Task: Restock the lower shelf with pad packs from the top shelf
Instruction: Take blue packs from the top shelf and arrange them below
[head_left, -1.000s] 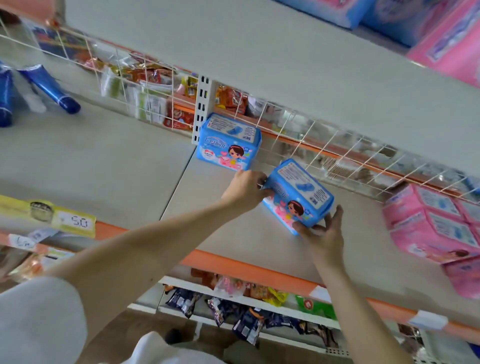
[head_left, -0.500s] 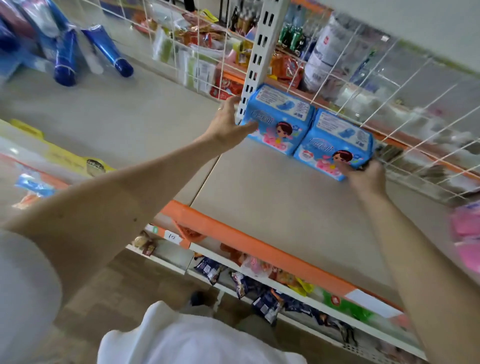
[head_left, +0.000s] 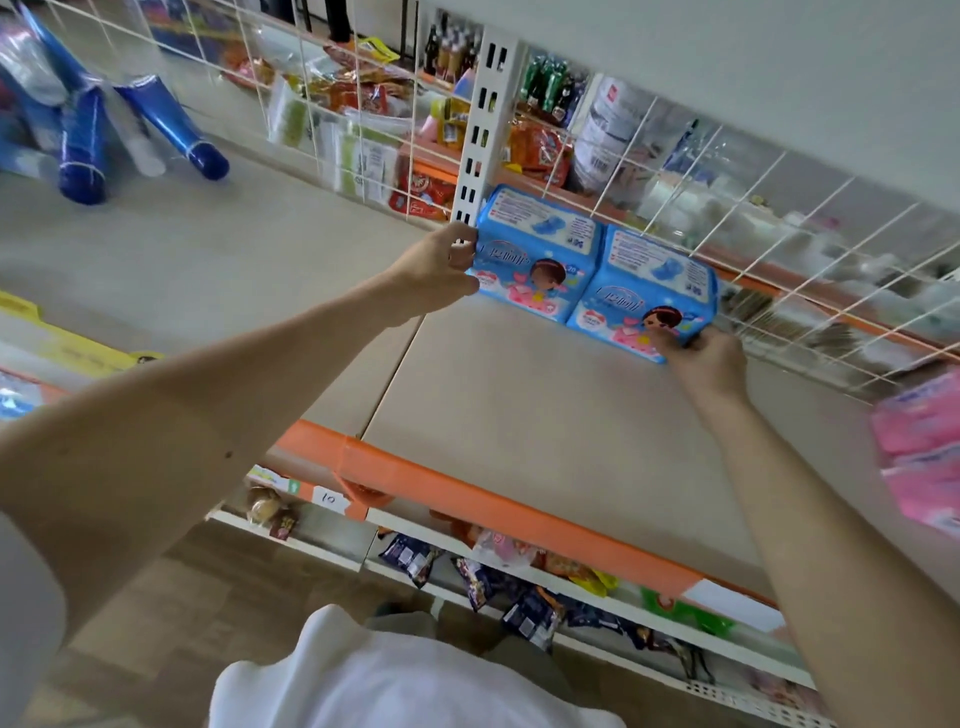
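Two blue pad packs stand side by side at the back of the beige shelf (head_left: 519, 415), against the white wire grid. My left hand (head_left: 436, 273) grips the left edge of the left blue pad pack (head_left: 540, 249), thumb in front. My right hand (head_left: 706, 358) holds the lower right corner of the right blue pad pack (head_left: 649, 286), fingers curled on its front. The two packs touch each other. Pink pad packs (head_left: 919, 457) lie blurred at the shelf's right end.
Blue tubes (head_left: 171, 130) lie on the shelf at far left. A white slotted upright (head_left: 483, 130) stands just behind the left pack. The underside of the upper shelf (head_left: 727, 67) hangs overhead. An orange shelf edge (head_left: 493, 509) runs below, with snack packets (head_left: 519, 603) on the shelf underneath.
The second blue pack went from mid-shelf to the back, beside the first. My left hand moved from the upright onto the left pack's edge. The view dipped downward.
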